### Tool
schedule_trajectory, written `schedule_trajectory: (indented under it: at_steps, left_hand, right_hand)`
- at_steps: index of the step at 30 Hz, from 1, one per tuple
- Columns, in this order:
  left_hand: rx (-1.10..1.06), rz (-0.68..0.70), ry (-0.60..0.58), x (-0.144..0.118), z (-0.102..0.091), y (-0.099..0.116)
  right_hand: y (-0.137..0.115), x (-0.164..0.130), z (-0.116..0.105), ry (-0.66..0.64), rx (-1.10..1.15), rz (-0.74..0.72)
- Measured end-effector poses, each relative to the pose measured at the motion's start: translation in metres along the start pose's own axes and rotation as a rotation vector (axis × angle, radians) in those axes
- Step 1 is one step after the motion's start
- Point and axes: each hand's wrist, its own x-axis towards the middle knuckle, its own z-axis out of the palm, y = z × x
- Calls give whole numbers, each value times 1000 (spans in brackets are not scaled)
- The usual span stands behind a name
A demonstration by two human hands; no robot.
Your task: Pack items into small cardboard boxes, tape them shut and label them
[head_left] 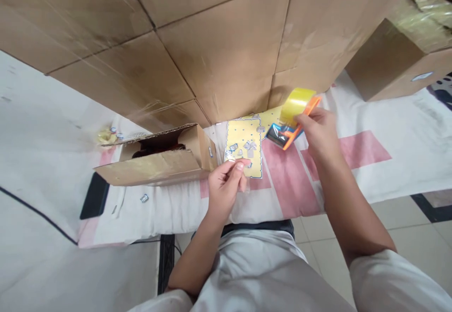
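Observation:
My right hand (319,128) grips an orange and blue tape dispenser (291,135) that carries a roll of yellow tape (298,102). It is raised over the right part of the cloth-covered table. My left hand (229,180) is closed in a pinch above the lower edge of a yellow sheet (243,131) with a blue border. Whatever lies between those fingertips is too small to name. Several small labels or scraps (250,147) rest on the sheet. Left of that hand stands an open cardboard box (151,166) with dark contents.
Stacked cardboard boxes (226,48) form a wall behind the table. Another taped box (391,62) stands at the right. A black phone-like slab (94,196) lies at the left end of the white and pink cloth (165,211), with a small label (144,198) nearby.

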Motion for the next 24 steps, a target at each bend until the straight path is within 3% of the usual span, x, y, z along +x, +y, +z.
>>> schedule_trajectory:
  at_steps: [4,6,11,13,17,19,22,24]
  left_hand:
    - [-65,21,-21,-3,-8,5]
    - [-78,50,-10,-6,-13,7]
    - [23,93,10,-17,-25,12]
    - [93,132,-25,-22,-27,15]
    - [226,283,-99,-37,-29,20]
    - [290,354,-97,-46,-32,25]
    - [365,368,-27,-57,-39,34]
    - [340,288,5,-61,-47,41]
  right_hand:
    - [6,-5,-7,-107,-33,136]
    - [-1,-13,-15,-102,-121,129]
    - [-50,-53,-34,-87,-927,49]
    - [-72,-73,-28,-149,-995,-123]
    - [-103,-98,9,-674,-596,-636]
    - [-114,-106,27,-836,-582,-852]
    - [-124,-118,45,-846,-728,-1125]
    - [-126,-126,51,-806,-811,-1287]
